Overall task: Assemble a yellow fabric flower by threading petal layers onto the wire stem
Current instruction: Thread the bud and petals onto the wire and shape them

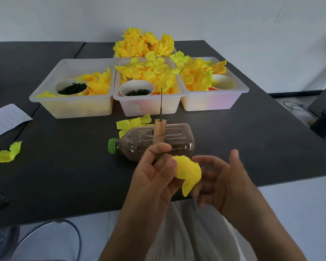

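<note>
Your left hand was curled around a thin dark stem, pinching it between thumb and fingers, with a small yellow bud of folded petals sitting at its near end, just right of your thumb. Your right hand hovered beside the bud with its fingers loosely spread; whether the fingertips were touching the fabric, you could not tell from this view.

That bud looked feather-light and soft, likely to crush or unroll if squeezed, so a gentle cupping hold at its base, where the fabric meets the stem, seemed wiser than gripping the petal edges. The stem appeared thin and stiff enough to steer, but slippery for bare fingers, so holding it close below the bud would have given you control.

Just beyond your hands lay a brown-filled bottle on its side, carrying a wooden block with an upright wire spike. Loose petal layers rested at the bottle's far left. Farther off stood three white bins of petals, with finished flowers behind.
</note>
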`<move>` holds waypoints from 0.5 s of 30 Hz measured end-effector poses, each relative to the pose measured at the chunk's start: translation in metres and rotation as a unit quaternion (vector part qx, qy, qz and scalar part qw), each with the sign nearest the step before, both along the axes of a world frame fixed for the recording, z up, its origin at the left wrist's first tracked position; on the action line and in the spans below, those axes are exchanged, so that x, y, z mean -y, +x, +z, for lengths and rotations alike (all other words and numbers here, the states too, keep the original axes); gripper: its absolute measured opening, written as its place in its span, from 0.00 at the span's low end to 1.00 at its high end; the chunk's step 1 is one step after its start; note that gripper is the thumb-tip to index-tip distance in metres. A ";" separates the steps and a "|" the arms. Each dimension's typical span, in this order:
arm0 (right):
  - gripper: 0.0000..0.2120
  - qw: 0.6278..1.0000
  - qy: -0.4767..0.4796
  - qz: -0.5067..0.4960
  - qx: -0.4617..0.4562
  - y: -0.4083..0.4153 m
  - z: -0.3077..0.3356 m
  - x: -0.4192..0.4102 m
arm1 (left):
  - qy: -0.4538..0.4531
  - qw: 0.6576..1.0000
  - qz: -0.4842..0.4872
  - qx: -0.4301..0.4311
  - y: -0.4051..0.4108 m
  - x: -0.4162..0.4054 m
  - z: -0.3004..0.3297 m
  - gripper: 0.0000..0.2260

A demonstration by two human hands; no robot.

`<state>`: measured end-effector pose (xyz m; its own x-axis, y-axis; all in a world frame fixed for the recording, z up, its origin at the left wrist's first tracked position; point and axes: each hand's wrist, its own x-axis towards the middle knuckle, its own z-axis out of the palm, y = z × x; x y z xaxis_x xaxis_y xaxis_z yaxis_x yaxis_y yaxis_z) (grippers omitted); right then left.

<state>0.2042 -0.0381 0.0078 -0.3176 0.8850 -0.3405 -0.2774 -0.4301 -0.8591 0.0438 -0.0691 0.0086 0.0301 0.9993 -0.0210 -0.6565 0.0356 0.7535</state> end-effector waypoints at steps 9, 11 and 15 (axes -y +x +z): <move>0.07 0.984 0.116 0.123 0.064 -0.002 0.010 -0.007 | -0.007 0.993 -0.069 -0.100 -0.010 -0.014 -0.011 0.21; 0.10 0.990 0.121 0.049 0.049 -0.007 0.007 -0.007 | -0.036 0.990 -0.056 -0.120 -0.006 -0.017 -0.015 0.30; 0.06 0.988 0.129 -0.076 0.039 -0.015 0.001 -0.007 | -0.031 0.978 -0.069 -0.194 0.000 -0.011 -0.026 0.37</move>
<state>0.1896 -0.0310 0.0092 -0.1561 0.9810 -0.1154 -0.2505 -0.1523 -0.9561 0.0437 -0.0585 -0.0178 0.1418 0.9828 -0.1180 -0.3065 0.1570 0.9388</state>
